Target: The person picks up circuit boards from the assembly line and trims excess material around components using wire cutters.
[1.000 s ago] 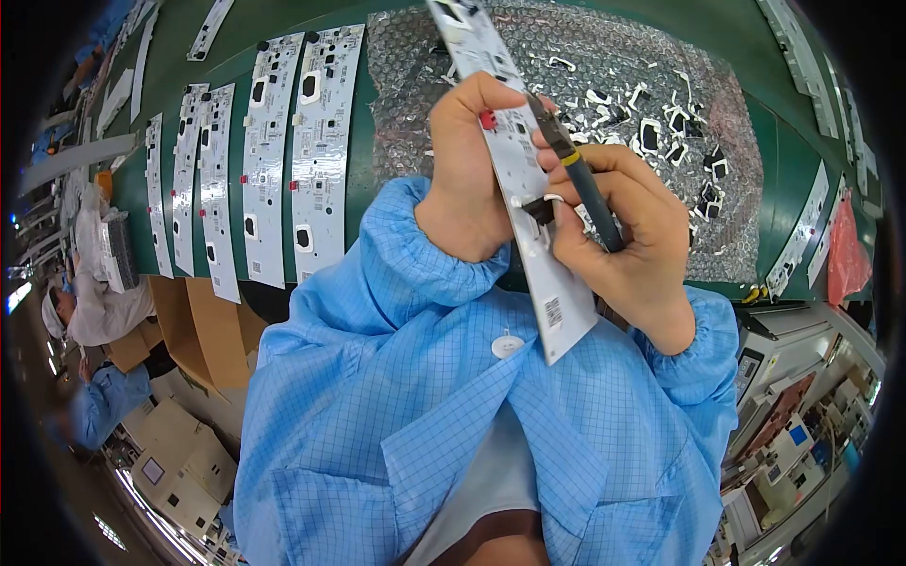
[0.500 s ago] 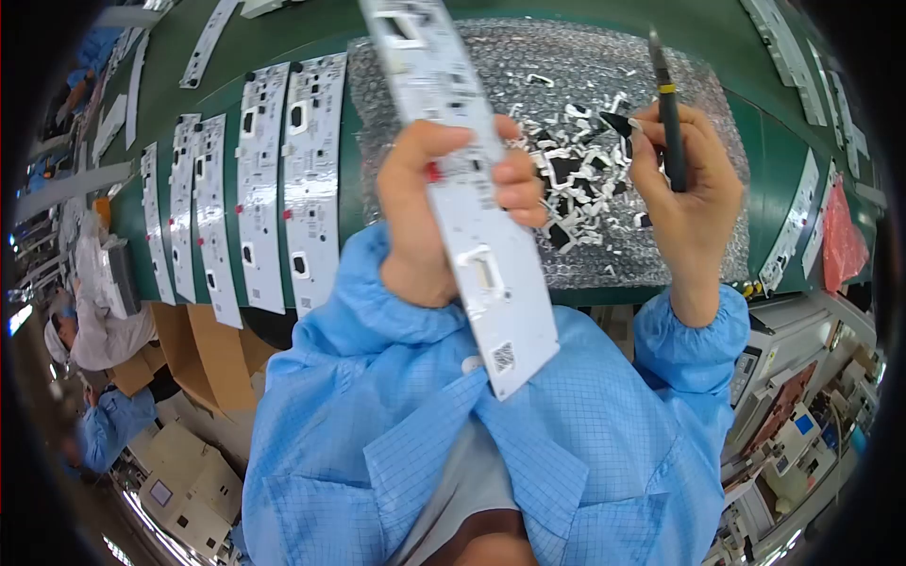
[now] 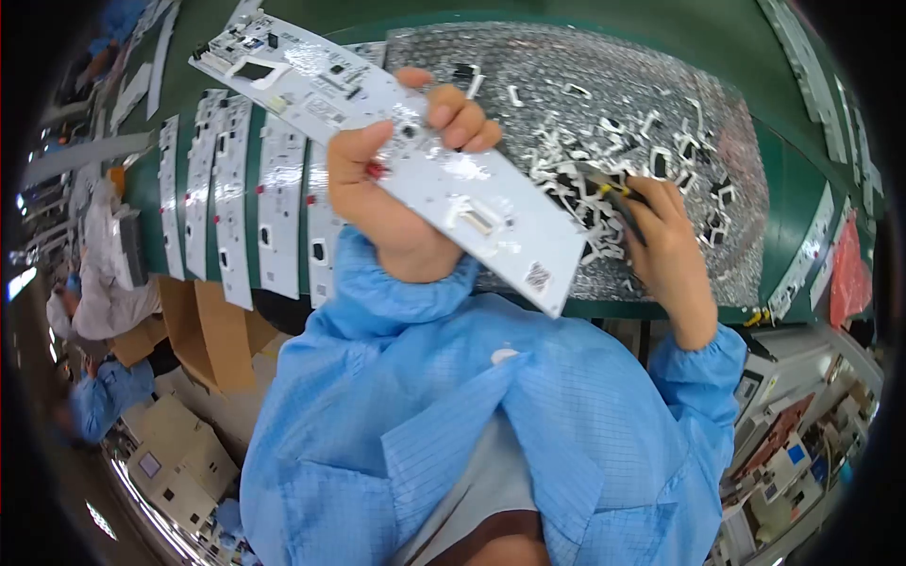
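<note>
In my left hand (image 3: 401, 231) is a long white circuit board (image 3: 444, 198), gripped across its middle with the fingers wrapped round the edges. The board slants from upper left to lower right and has rectangular cut-outs, small black parts and a printed square code near its lower end. My right hand (image 3: 675, 259) is closed on a craft knife (image 3: 618, 198) with a dark handle and yellow band. Its tip is over a pile of white and black scraps (image 3: 604, 146), just beyond the board's right edge. Whether it touches a scrap I cannot tell.
Bubble wrap (image 3: 566, 61) lies under the scraps on the green table (image 3: 783, 156). Several similar boards (image 3: 231, 208) stand in a row at the left. A red plastic bag (image 3: 851, 274) is at the right edge. Below left is a cardboard box (image 3: 212, 335); other people are farther left.
The board has swung from near upright to a leftward slant, its upper end moving left. My right hand has lowered the knife from upright to the scrap pile; the black piece at its fingers is no longer visible.
</note>
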`<state>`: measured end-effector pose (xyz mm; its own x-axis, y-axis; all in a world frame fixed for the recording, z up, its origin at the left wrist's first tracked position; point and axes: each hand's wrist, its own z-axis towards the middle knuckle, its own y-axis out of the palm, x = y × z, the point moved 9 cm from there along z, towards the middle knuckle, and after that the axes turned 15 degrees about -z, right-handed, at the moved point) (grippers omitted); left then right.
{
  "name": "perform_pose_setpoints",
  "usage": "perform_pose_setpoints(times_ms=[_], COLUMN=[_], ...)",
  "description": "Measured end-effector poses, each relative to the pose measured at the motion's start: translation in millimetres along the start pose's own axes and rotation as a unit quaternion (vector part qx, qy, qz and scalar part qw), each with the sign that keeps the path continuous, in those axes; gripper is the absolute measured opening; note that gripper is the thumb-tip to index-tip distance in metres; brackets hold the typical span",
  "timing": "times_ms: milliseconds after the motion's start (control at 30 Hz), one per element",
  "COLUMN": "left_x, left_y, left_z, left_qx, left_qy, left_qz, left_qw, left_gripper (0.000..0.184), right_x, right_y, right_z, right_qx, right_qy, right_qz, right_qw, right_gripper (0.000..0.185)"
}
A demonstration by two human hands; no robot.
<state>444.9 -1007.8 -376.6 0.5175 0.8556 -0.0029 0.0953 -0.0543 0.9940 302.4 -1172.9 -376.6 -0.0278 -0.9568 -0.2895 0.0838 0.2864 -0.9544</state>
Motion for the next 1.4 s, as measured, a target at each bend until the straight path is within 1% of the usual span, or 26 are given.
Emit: perform_pose_setpoints(times_ms=[67,133,167,200,233,300,333,367,433,500,533,567,600,633,700,767,833,867,933,967,1033,1067,1133,1167,1267,1400], left_x=[4,7,12,16,15,22,25,24,28,25,25,24,21,20,19,17,11,9,5,4,3,1,8,8,-3,-6], left_y=[4,9,14,18,19,29,36,37,51,61,68,76,81,82,88,88,93,94,98,99,101,103,99,99,102,102], left_z=[1,-1,-2,-5,-6,-12,-14,-14,-24,-32,-39,-48,-53,-54,-62,-65,-71,-72,-76,-76,-75,-76,-77,-77,-73,-68], left_qx=[-0.038,-0.055,-0.076,-0.097,-0.099,-0.143,-0.159,-0.161,-0.224,-0.247,-0.271,-0.294,-0.299,-0.3,-0.319,-0.316,-0.332,-0.332,-0.331,-0.331,-0.331,-0.331,-0.287,-0.287,-0.323,-0.363], left_qy=[0.04,0.063,0.093,0.122,0.123,0.188,0.228,0.224,0.285,0.288,0.312,0.335,0.344,0.338,0.365,0.365,0.377,0.375,0.394,0.392,0.378,0.378,0.416,0.417,0.373,0.324], left_qz=[0.013,0.027,0.047,0.068,0.071,0.095,0.145,0.147,0.194,0.219,0.254,0.289,0.308,0.31,0.354,0.369,0.406,0.407,0.428,0.428,0.414,0.414,0.377,0.378,0.387,0.397], left_qw=[0.998,0.996,0.992,0.985,0.985,0.967,0.95,0.95,0.912,0.899,0.875,0.847,0.835,0.837,0.8,0.794,0.763,0.764,0.743,0.744,0.759,0.759,0.776,0.775,0.779,0.778], left_gripper=[0.046,0.049,0.051,0.053,0.053,0.058,0.06,0.06,0.062,0.063,0.064,0.064,0.065,0.065,0.065,0.066,0.068,0.068,0.067,0.067,0.065,0.065,0.066,0.066,0.066,0.065], right_x=[5,17,18,11,3,-20,-39,-58,-78,-83,-83,-87,-91,-93,-94,-96,-100,-101,-103,-103,-107,-108,-109,-110,-112,-111], right_y=[-6,-15,-24,-30,-37,-42,-43,-44,-36,-29,-31,-33,-31,-28,-25,-25,-24,-24,-23,-23,-26,-26,-27,-28,-30,-25], right_z=[-1,-8,-11,-11,-11,-14,-11,-9,-7,-10,-11,-11,-13,-16,-18,-20,-20,-20,-22,-22,-23,-23,-23,-22,-23,-27], right_qx=[0.003,0.051,0.076,0.078,0.087,0.098,0.069,0.041,0.002,-0.04,-0.037,-0.043,-0.05,-0.064,-0.064,-0.067,-0.082,-0.082,-0.084,-0.084,-0.057,-0.057,-0.047,-0.046,-0.038,-0.077], right_qy=[0.014,0.048,0.076,0.074,0.073,0.067,0.028,-0.011,-0.027,-0.029,-0.024,-0.048,-0.071,-0.076,-0.077,-0.08,-0.087,-0.086,-0.092,-0.09,-0.132,-0.132,-0.133,-0.134,-0.147,-0.149], right_qz=[0.02,0.018,0.04,0.042,0.061,0.094,0.104,0.114,0.187,0.225,0.228,0.194,0.159,0.176,0.19,0.201,0.158,0.159,0.151,0.151,0.109,0.109,0.108,0.11,0.08,0.086], right_qw=[1.0,0.997,0.993,0.993,0.992,0.989,0.992,0.993,0.982,0.973,0.973,0.979,0.983,0.979,0.977,0.974,0.98,0.98,0.981,0.981,0.984,0.984,0.984,0.984,0.985,0.982], right_gripper=[0.022,0.021,0.022,0.022,0.022,0.026,0.028,0.029,0.037,0.042,0.042,0.048,0.055,0.063,0.064,0.064,0.049,0.049,0.054,0.054,0.043,0.043,0.033,0.033,0.028,0.028])
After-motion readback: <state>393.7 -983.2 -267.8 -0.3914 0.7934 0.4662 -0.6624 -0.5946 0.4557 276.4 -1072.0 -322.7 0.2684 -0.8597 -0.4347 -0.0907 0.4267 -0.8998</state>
